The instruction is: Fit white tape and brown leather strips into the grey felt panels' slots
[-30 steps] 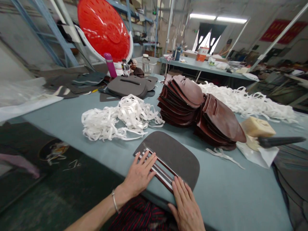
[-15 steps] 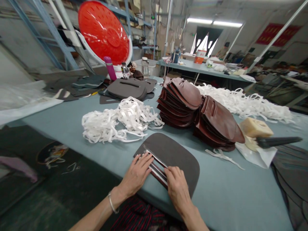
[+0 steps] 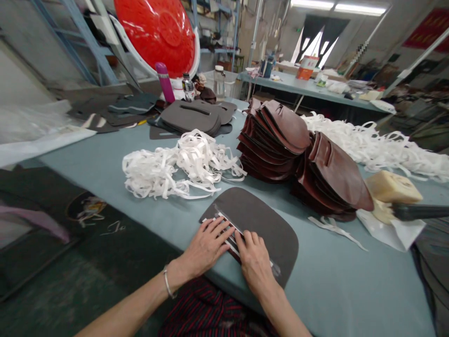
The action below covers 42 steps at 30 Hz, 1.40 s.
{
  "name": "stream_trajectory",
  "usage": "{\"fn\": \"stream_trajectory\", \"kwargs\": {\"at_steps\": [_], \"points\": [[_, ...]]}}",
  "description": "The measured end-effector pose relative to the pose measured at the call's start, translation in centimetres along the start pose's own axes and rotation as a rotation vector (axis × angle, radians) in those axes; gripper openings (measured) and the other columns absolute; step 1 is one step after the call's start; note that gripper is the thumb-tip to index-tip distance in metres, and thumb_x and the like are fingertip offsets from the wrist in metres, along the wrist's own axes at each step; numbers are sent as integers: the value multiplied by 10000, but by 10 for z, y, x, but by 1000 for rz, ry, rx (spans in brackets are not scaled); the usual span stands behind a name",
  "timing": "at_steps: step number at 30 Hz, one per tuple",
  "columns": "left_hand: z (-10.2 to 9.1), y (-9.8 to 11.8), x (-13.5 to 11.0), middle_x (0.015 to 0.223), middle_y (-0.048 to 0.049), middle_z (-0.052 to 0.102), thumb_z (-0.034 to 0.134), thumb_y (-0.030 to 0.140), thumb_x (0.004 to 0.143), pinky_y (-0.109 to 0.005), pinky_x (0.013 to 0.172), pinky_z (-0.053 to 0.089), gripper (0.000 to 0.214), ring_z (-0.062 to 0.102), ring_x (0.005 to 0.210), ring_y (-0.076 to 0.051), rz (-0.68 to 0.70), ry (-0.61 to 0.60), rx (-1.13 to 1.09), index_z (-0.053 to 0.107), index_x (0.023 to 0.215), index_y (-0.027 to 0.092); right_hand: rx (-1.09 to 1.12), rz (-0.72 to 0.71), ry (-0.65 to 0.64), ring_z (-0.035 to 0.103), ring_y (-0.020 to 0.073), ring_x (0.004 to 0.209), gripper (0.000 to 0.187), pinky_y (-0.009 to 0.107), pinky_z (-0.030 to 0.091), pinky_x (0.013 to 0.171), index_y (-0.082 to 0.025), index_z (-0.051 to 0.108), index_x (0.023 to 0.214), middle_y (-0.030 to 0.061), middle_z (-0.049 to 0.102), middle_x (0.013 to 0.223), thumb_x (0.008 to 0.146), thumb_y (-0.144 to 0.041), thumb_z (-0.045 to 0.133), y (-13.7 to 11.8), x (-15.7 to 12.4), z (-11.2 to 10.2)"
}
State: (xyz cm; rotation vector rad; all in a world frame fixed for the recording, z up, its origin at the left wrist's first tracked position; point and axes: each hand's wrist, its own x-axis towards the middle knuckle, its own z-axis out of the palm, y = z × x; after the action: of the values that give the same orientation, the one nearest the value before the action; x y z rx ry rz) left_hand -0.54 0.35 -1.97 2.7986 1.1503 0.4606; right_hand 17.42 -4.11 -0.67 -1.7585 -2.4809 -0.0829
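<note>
A dark grey rounded leather panel [image 3: 266, 222] lies flat at the near edge of the blue-grey table [image 3: 105, 168]. White tape strips [image 3: 229, 225] run along a brown slot near its near side. My left hand [image 3: 206, 245] lies flat, fingers spread, on the strips' left part. Right beside it, almost touching, my right hand [image 3: 254, 262] presses flat on the strips with its fingers stretched forward. Neither hand holds anything.
A heap of white strips [image 3: 178, 166] lies behind the panel. Two stacks of brown leather pieces [image 3: 301, 154] stand at right, more white strips [image 3: 382, 147] beyond. A yellow block and dark brush [image 3: 403, 201] rest on paper. Grey panels [image 3: 191, 117], bottles and a red basin [image 3: 157, 32] sit at the back.
My right hand has slid left and forward along the strips, closing up to my left hand. The left hand has stayed put. The view has shifted slightly.
</note>
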Motion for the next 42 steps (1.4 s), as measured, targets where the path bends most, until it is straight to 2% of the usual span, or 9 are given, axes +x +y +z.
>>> {"fn": "stream_trajectory", "kwargs": {"at_steps": [6,12,18,27,34,38,42], "points": [[1,2,2,1403,-21,479,433,355,944,-467,1089,247,417,346,1340,-255,-59,-33,14,437,1353,273,-42,-17,-22,466,246,893,362,381,429,759,-122,530,1210,113,548,1025,859,-83,455,-2,0,0],[-2,4,3,1398,-37,482,462,396,925,-479,1081,262,446,346,1340,-268,-15,-49,44,433,1355,279,-57,-21,4,486,247,914,379,384,450,781,-112,514,1241,136,555,1093,868,-94,449,-1,-1,3],[2,3,1,1416,-71,469,414,434,936,-439,1100,260,506,352,1345,-254,-29,-36,98,409,1378,188,-51,-15,58,501,263,1004,388,393,463,841,-84,528,1228,159,565,1131,846,-72,460,-1,-10,7],[-1,4,-3,1440,-135,426,388,528,914,-455,1092,296,641,361,1344,-277,-104,0,171,369,1408,119,-121,52,157,512,292,1092,465,415,443,933,-59,553,1222,157,598,1174,769,-18,461,15,-64,15],[5,-9,-13,1492,-138,338,401,508,916,-441,1094,310,668,296,1385,-268,-3,30,197,283,1448,121,-115,120,166,474,290,1164,438,437,408,971,-90,539,1252,129,575,1262,829,-53,434,28,-114,9],[10,2,-14,1474,-126,374,426,402,929,-474,1100,281,560,277,1391,-290,49,55,201,351,1420,144,-59,190,208,464,292,1155,376,451,394,967,-85,577,1187,151,577,1231,845,-65,421,18,-103,4],[15,23,-15,1389,-85,498,434,301,932,-431,1085,306,450,400,1323,-243,175,42,162,434,1370,198,-6,177,172,494,264,1088,343,419,411,936,-99,557,1193,148,578,1184,859,-122,481,-9,-71,6]]}}
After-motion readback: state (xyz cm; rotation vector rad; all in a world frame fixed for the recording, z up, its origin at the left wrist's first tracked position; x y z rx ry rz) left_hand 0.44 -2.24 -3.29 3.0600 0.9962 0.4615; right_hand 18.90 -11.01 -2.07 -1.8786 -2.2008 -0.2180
